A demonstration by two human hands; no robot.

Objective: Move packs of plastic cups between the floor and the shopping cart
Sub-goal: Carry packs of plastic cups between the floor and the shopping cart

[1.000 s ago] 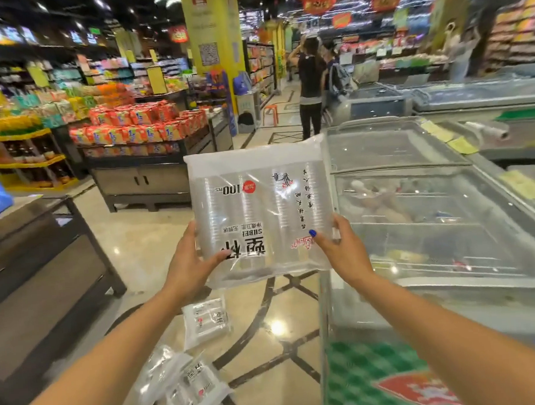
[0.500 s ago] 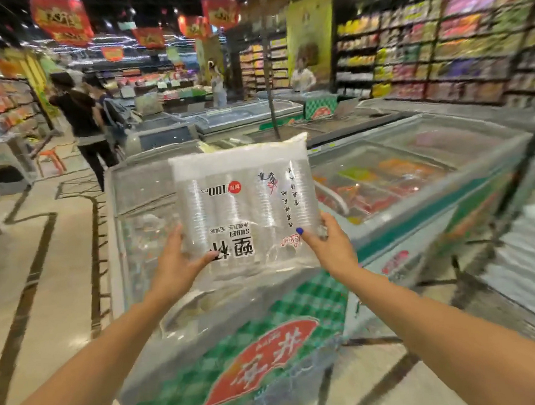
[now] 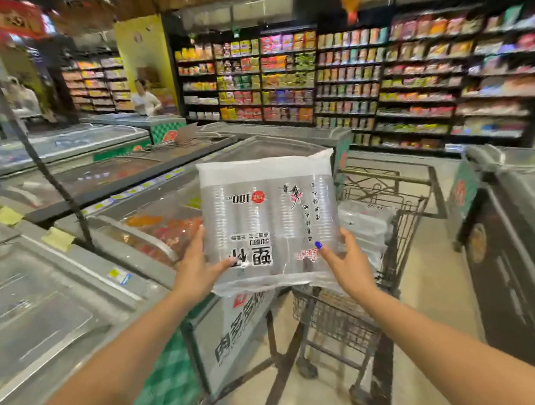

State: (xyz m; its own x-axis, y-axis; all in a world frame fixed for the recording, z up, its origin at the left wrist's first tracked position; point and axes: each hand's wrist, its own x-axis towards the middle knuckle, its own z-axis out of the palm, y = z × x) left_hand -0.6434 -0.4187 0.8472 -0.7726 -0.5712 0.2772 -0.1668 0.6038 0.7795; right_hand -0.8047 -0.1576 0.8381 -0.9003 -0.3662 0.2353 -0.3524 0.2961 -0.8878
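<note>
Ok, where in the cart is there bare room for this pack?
The cart basket's far end, by the front wire wall, looks bare. Its near middle is crowded: packs already in the cart lie there behind the held pack, gripped by left hand and right hand.

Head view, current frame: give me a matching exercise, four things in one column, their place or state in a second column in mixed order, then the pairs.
Things:
1. held pack
2. cart
3. freezer
4. shelves

Places or states:
A. along the back wall, full of goods
B. gripped by the left hand and right hand, print upside down
C. at left, glass lids
D. behind the pack, more packs inside

Pairs: 1-B, 2-D, 3-C, 4-A
</note>
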